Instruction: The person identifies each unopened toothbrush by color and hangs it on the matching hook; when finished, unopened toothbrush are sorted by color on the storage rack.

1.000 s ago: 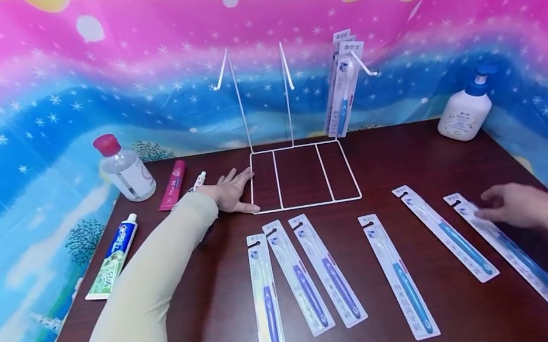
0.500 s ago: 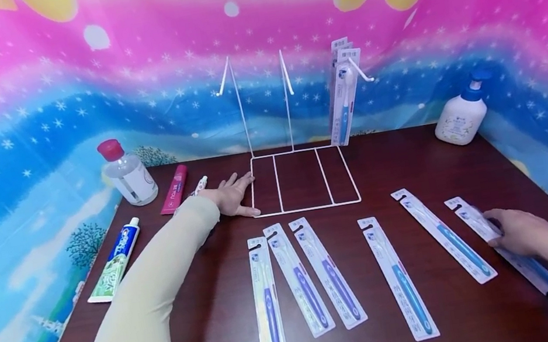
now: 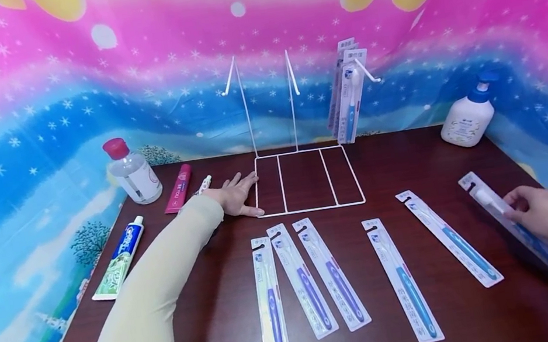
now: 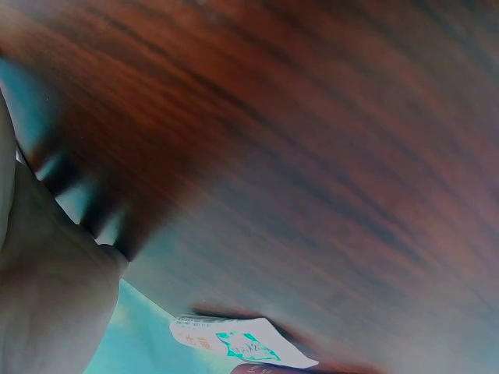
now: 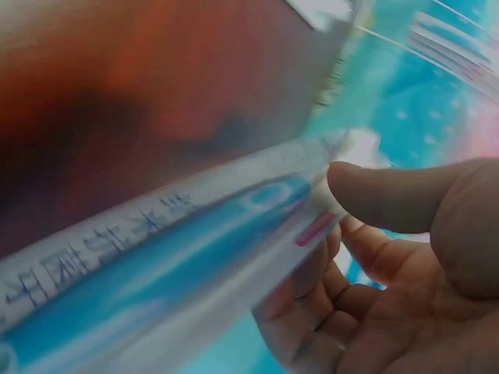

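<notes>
At the right side of the table, my right hand [image 3: 546, 213] pinches a packaged blue toothbrush [image 5: 171, 265] between thumb and curled fingers. The upper end of its pack, with the hang slot, points to the back left in the head view. My left hand [image 3: 235, 194] lies with fingers spread at the left side of a white wire display rack [image 3: 311, 209], fingertips and thumb on its base frame. Several packs of blue toothbrushes [image 3: 352, 97] hang on the rack's right hook; its left hook [image 3: 229, 77] and middle hook [image 3: 291, 74] are bare.
On the table lie purple toothbrush packs [image 3: 273, 313] at the middle and blue packs [image 3: 407, 287] to their right. Toothpaste tubes [image 3: 119, 259], a red tube [image 3: 179, 188] and a clear bottle [image 3: 135, 174] are at the left. A white pump bottle [image 3: 467, 118] stands back right.
My right hand came down onto the rightmost blue toothbrush pack, took hold of it and raised it from the table. My left hand stays at the rack.
</notes>
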Motion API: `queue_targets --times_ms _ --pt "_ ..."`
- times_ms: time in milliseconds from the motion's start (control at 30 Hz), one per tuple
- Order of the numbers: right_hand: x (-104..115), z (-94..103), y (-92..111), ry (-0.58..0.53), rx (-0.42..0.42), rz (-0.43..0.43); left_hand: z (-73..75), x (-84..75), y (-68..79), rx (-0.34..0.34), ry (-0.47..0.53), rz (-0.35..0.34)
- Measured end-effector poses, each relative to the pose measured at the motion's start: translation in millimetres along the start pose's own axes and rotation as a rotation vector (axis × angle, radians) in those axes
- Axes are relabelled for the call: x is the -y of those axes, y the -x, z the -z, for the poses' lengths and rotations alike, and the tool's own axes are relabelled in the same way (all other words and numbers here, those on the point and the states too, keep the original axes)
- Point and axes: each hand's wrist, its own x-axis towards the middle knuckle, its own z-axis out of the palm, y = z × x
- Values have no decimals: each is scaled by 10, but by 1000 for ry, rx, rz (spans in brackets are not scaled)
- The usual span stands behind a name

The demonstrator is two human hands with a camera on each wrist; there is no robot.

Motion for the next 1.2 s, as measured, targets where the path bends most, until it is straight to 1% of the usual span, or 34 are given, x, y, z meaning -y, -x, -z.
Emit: queue_targets --times_ms 133,267,333,400,533,667,833,1000,1200 --pt "174 141 0 -34 -151 -13 2 2 -5 3 4 1" --pt "429 274 -8 -68 -302 2 0 10 -6 9 -3 4" --pt "585 329 -21 -94 -365 8 -4 14 -6 6 -4 3" --pt "752 373 -40 -138 -401 11 -8 16 -8 1 -3 5" --pt "1090 418 -124 -249 -442 49 -14 13 -5 0 8 5" --pt "1416 442 -238 -350 -463 108 -19 10 -8 6 1 6" --pt "1749 469 -394 -439 -451 186 -27 15 -9 4 -1 6" --pt "1938 496 -529 -483 -429 227 -31 20 -3 8 12 13" --pt "2003 494 -645 -512 -416 225 -25 21 -5 4 12 3"
